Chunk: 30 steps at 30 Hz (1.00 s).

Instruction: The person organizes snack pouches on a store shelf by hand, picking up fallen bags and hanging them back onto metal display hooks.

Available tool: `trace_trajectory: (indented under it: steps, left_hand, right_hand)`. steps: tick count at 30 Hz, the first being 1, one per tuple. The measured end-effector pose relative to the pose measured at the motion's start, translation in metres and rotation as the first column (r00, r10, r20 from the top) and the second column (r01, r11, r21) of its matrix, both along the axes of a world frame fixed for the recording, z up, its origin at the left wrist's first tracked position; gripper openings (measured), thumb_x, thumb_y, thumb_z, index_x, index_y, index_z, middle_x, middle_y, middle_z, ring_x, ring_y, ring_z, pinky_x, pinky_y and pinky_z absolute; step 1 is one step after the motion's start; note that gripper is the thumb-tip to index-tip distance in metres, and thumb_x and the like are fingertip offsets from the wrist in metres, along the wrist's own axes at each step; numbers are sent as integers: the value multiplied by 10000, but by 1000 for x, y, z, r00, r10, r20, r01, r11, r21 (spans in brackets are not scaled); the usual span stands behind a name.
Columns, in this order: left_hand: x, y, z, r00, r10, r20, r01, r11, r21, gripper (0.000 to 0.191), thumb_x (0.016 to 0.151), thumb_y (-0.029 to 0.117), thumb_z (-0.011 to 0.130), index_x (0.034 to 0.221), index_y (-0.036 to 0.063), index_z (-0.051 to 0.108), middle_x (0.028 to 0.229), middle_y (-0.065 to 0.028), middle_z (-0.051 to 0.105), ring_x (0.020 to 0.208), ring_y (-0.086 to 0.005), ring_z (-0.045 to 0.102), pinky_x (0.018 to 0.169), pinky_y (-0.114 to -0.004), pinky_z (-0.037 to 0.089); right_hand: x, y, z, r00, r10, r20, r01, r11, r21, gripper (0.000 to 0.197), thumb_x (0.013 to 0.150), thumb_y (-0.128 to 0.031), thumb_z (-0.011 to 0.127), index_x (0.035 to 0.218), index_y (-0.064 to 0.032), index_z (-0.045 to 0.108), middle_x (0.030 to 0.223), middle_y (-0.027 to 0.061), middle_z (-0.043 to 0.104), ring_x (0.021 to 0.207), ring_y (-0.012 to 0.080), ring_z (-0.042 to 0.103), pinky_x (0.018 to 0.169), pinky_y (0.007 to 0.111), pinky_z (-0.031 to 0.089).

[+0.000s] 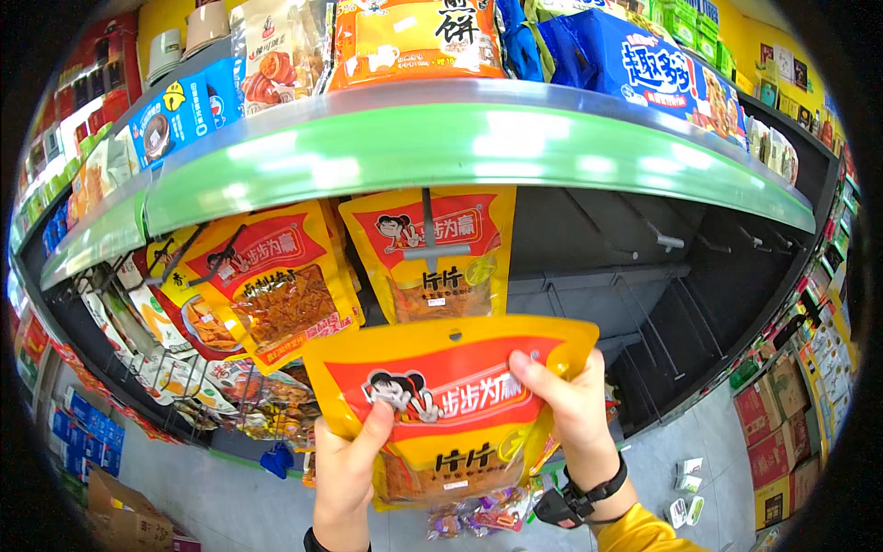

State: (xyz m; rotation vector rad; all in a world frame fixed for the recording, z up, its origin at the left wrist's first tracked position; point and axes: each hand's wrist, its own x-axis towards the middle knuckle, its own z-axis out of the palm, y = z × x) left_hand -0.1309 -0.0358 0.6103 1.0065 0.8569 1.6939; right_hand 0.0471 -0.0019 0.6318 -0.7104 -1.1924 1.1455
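A yellow and red snack pouch [455,393] with a hang hole in its top edge is held up before me. My left hand [352,462] grips its left side, thumb on the front. On its right side my right hand [569,400] grips it near the upper corner, also with the thumb in front. Just behind and above, a matching pouch [441,255] hangs on a metal display hook [429,221] with a crossbar end. Further left hangs another yellow and red snack pouch [276,283]. The fingers behind the held pouch are mostly hidden.
A green-edged shelf [414,138] juts out above the hooks, bearing an orange snack bag [414,41] and a blue cookie bag [648,76]. Bare metal hooks [669,241] line the dark back panel at right. Stacked cartons [769,441], an opened cardboard box [127,517] and small packages [686,476] are on the floor.
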Motion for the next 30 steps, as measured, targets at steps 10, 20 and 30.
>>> trace_trajectory:
  steps: [10, 20, 30]
  left_hand:
    - [-9, 21, 37, 1000, -25, 9, 26, 999, -48, 318, 798, 124, 525, 1084, 12, 440, 1012, -64, 528, 903, -147, 515, 795, -289, 400]
    - [-10, 31, 33, 994, -2, 107, 16, 991, -131, 337, 777, 97, 540, 1084, 1, 438, 1018, -74, 526, 907, -158, 520, 788, -296, 408]
    - [-8, 54, 32, 975, -11, 221, 58, 976, -209, 279, 761, 96, 569, 1012, -6, 501, 946, -75, 563, 827, -136, 554, 715, -262, 432]
  right_hand:
    - [-12, 19, 31, 997, 43, -68, -46, 998, -52, 186, 758, -86, 588, 907, 23, 566, 812, 51, 603, 709, 78, 550, 627, 215, 448]
    - [-14, 23, 31, 995, 47, -85, -57, 991, -119, 196, 759, -86, 583, 918, 27, 561, 825, 59, 602, 718, 83, 553, 635, 216, 449]
    - [-18, 41, 31, 998, 9, -69, -21, 985, -169, 194, 757, -100, 588, 905, 22, 561, 812, 53, 598, 701, 81, 553, 617, 212, 445]
